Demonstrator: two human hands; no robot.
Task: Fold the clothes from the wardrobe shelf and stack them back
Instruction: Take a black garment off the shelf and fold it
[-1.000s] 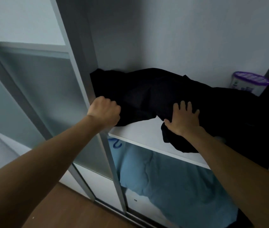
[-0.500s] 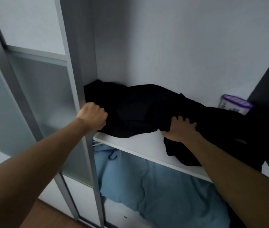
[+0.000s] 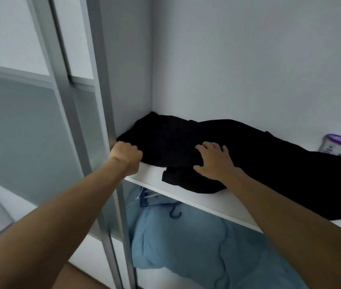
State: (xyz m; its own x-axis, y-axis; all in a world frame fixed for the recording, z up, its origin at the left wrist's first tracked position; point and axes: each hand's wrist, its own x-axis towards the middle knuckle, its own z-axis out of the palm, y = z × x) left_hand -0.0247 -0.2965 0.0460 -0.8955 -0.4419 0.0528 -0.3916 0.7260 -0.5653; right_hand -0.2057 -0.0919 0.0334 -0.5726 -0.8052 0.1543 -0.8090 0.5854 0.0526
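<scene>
black clothes (image 3: 238, 142), white shelf (image 3: 207, 199), blue hanger (image 3: 171, 209)

- Two bare hands were in view: one left hand (image 3: 126, 156) and one right hand (image 3: 213, 161).
- One heap of black clothing (image 3: 171, 140) lay up there. I could not tell how many garments made it up.
- One white wardrobe shelf (image 3: 186, 193) was in sight.
- One tub (image 3: 340, 147) with a purple lid stood at the far right of that shelf.
- One blue hanger (image 3: 161, 203) showed just beneath the shelf.
- One mass of light blue fabric (image 3: 186, 243) lay lower down. Whether it was a single piece or several, I could not say.
- Two frosted sliding door panels (image 3: 19, 132) with grey metal frames stood overlapping on the left.
</scene>
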